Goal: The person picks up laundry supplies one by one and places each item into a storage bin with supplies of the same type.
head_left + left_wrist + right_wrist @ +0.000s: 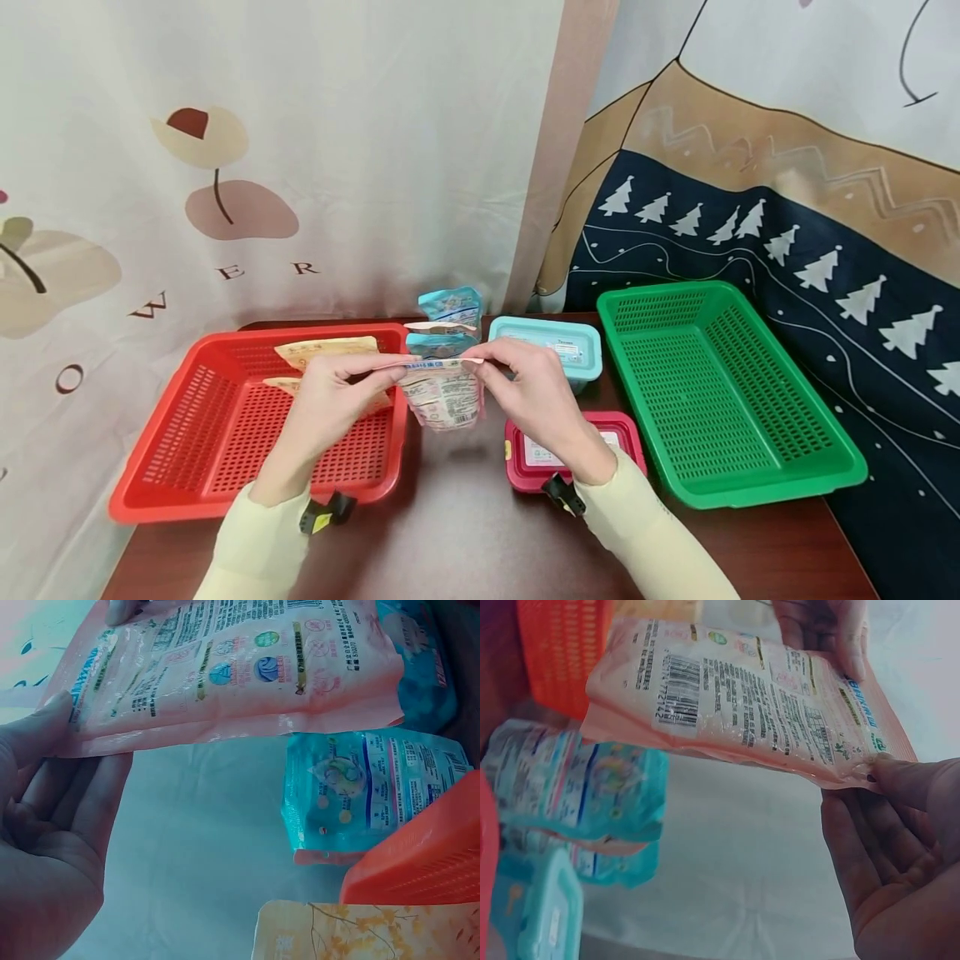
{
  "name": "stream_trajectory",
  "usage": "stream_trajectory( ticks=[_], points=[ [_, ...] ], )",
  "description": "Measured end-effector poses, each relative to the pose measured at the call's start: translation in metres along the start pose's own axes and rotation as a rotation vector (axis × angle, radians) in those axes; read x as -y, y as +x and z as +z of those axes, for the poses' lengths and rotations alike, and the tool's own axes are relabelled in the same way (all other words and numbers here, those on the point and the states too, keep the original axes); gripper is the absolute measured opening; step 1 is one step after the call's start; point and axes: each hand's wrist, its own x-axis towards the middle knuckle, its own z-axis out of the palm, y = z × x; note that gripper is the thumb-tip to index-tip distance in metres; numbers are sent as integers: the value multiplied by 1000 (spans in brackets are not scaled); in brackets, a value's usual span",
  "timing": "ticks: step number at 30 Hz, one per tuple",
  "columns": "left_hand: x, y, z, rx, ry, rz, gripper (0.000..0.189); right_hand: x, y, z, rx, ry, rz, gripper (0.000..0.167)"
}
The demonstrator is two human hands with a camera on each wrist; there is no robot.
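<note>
Both hands hold a pink printed plastic pouch (444, 396) by its top edge, above the table between the two baskets. My left hand (324, 402) pinches the top left corner between thumb and fingers. At the top right corner, my right hand (536, 396) pinches the same edge. The barcode and small print on the pouch show in the right wrist view. Behind it stand blue pouches (452, 307), upright near the back edge and partly hidden by the held one. In the left wrist view a blue pouch (352, 791) appears below the pink one.
A red basket (217, 504) at the left holds tan printed packets (330, 348). Right of the pouches sits a light blue lidded box (543, 329). A pink-red lidded box (525, 475) lies partly under the right forearm. A green basket (697, 400) stands at the right.
</note>
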Motion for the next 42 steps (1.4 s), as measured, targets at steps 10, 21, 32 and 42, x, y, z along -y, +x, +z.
stream_trajectory(
  ticks=[10,21,32,42],
  points=[
    [-7,-15,-15,-128,57,135,20,19,3,10,-4,88,-47,14],
    [-6,-37,-40,-243,116,139,20,34,7,40,28,165,-92,11],
    [9,-52,-62,-336,177,108,24,41,15,73,27,169,-163,9],
    [31,-58,-78,-328,217,81,23,41,16,100,76,105,-109,12]
  ],
)
